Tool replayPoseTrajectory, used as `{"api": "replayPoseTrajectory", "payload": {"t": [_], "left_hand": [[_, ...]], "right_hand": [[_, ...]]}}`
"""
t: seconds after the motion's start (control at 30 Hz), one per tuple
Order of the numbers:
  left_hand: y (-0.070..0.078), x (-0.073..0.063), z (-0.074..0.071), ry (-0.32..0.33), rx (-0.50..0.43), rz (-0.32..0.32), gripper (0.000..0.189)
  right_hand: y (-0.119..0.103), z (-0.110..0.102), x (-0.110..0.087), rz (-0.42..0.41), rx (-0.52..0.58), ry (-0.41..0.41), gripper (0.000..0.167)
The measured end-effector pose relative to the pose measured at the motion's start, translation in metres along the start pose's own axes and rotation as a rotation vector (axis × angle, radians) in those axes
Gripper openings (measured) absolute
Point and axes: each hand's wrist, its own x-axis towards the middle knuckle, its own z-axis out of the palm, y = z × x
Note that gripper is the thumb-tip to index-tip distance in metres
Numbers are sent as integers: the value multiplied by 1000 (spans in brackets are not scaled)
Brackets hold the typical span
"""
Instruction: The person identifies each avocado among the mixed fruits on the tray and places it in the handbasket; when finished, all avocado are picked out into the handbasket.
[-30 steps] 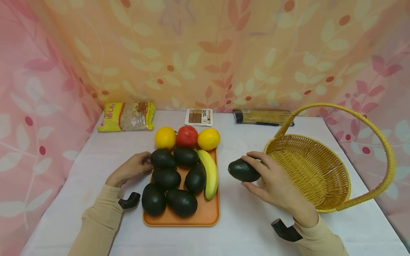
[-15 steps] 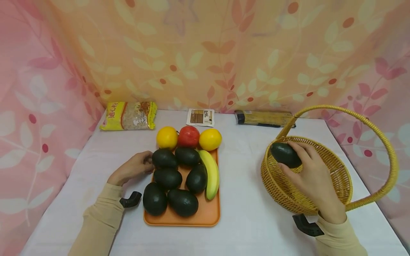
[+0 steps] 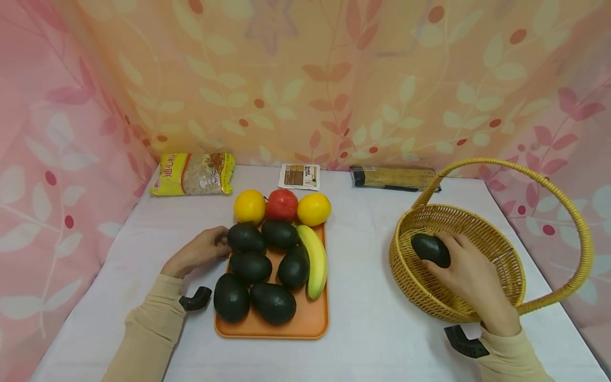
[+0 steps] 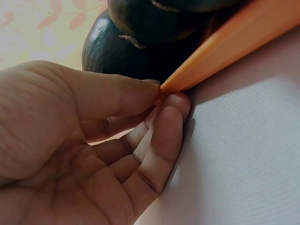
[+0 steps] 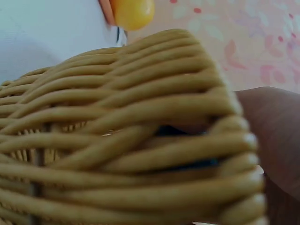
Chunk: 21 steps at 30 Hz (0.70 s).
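Observation:
My right hand (image 3: pixel 470 273) grips a dark green avocado (image 3: pixel 430 250) down inside the yellow wicker basket (image 3: pixel 398 265). In the right wrist view the basket's woven wall (image 5: pixel 140 103) hides most of the avocado and the fingers. My left hand (image 3: pixel 200 252) pinches the left edge of the orange tray (image 3: pixel 305 324) between thumb and fingertips, as the left wrist view shows. On that tray lie several dark green avocados (image 3: pixel 272 303), a banana (image 3: pixel 313 262), a red apple-like fruit (image 3: pixel 281 205), a round yellow fruit (image 3: pixel 250 206) and a lemon (image 3: pixel 314 209).
Along the back of the white-covered table lie a yellow food bag (image 3: pixel 193 174), a small white packet (image 3: pixel 299 176) and a long yellowish package (image 3: pixel 396 178). The basket's tall handle (image 3: pixel 568 207) arches over its right side. Patterned curtains (image 3: pixel 305 79) enclose the table.
My right hand has carried the avocado rightward from beside the basket, over its rim and down into it. My left hand stays at the tray's edge.

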Motion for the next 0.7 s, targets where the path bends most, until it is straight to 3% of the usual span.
{"api": "replayPoseTrajectory", "payload": {"t": [0.47, 0.7], "left_hand": [[-1, -1, 1, 16, 34, -10, 31], [-3, 0, 1, 17, 35, 0, 31]], "right_hand": [[8, 19, 5, -45, -73, -166, 68], [7, 23, 6, -50, -74, -191, 67]]}}
